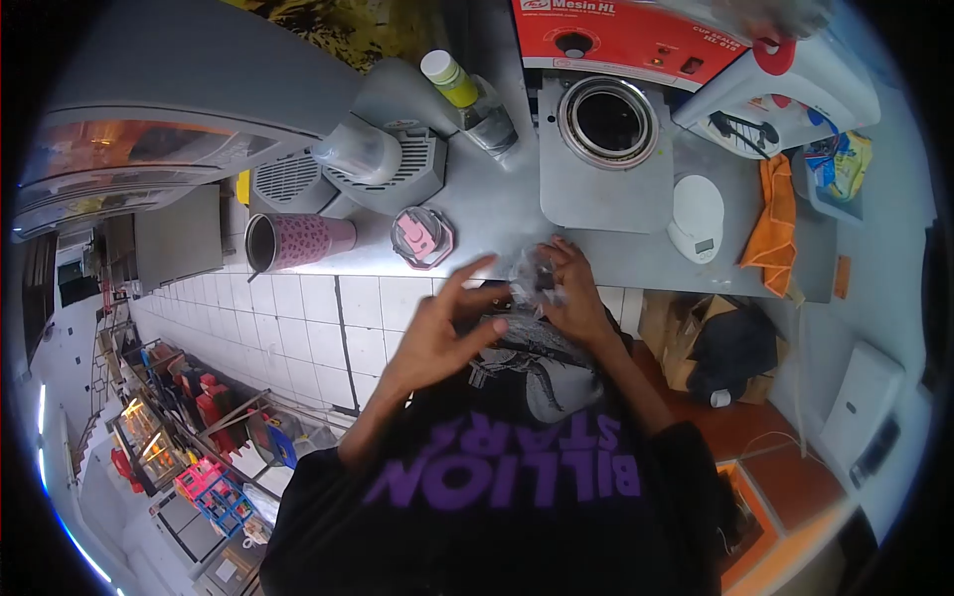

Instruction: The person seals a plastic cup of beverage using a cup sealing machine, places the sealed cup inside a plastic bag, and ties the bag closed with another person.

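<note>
Near the front edge of the metal counter (497, 233), my right hand (576, 298) is closed on a clear, crinkled plastic item (532, 276), whose exact shape I cannot make out. Just left of it, my left hand (447, 333) has its fingers spread, thumb apart, holding nothing. A pink patterned tumbler (313, 241) stands on the counter at the left, and its clear lid with a pink piece (422, 236) lies between it and my hands. Behind my right hand is the cup sealer's grey plate with a round ring (608, 121).
Behind the lid stand a bottle with a white cap (467, 94), a translucent container (360, 151) and grey slotted trays (407, 179). A white scale (698, 219) and an orange cloth (770, 228) lie at the right. Below them is a cardboard box (681, 343).
</note>
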Tool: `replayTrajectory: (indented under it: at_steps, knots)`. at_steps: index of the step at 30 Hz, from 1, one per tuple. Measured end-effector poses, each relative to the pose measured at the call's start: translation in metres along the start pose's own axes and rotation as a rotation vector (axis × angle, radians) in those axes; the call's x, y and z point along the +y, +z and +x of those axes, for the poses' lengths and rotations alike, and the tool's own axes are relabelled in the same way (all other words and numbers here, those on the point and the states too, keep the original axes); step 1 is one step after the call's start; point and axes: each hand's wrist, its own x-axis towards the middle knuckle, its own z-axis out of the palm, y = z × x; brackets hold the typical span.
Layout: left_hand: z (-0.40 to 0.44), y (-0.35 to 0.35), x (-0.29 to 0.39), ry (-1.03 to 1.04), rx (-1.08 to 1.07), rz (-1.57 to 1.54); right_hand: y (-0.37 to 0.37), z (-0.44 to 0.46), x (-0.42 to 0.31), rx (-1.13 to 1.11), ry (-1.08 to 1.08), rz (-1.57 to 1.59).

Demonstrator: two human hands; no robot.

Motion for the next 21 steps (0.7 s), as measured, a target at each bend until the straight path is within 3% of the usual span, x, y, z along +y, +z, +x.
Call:
replayTrajectory:
  at_steps: [2,4,8,10,11,15,17,18,20,21]
  knots:
    - [0.011,-0.007,-0.027,-0.071,0.048,-0.018,0.001,0.0,0.004,0.067,-0.093,0.014]
    - [0.03,-0.003,-0.07,0.114,0.022,0.459,-0.006,0.005,-0.002,0.054,-0.174,0.017]
    - [0.065,0.023,-0.107,0.26,-0.049,0.493,0.01,0.009,-0.004,0.072,-0.117,0.119]
    - [0.074,0.031,-0.111,0.21,-0.057,0.273,0.009,0.017,-0.016,0.047,-0.004,0.233]
    - [0.077,0.034,-0.118,0.138,-0.03,0.183,0.009,0.02,-0.022,0.043,-0.006,0.235]
    - [0.08,0.041,-0.151,0.173,0.014,-0.026,0.012,0.031,-0.038,-0.055,-0.081,0.273]
    - [0.079,0.049,-0.169,0.374,0.236,-0.154,0.015,0.033,-0.042,-0.09,-0.105,0.249]
    - [0.079,0.048,-0.166,0.383,0.249,-0.152,0.018,0.035,-0.043,-0.085,-0.114,0.227]
    - [0.082,0.039,-0.159,0.505,0.444,0.335,0.022,0.048,-0.048,-0.095,-0.166,0.213]
    - [0.081,0.037,-0.145,0.421,0.493,0.343,0.019,0.054,-0.053,-0.147,-0.125,0.183]
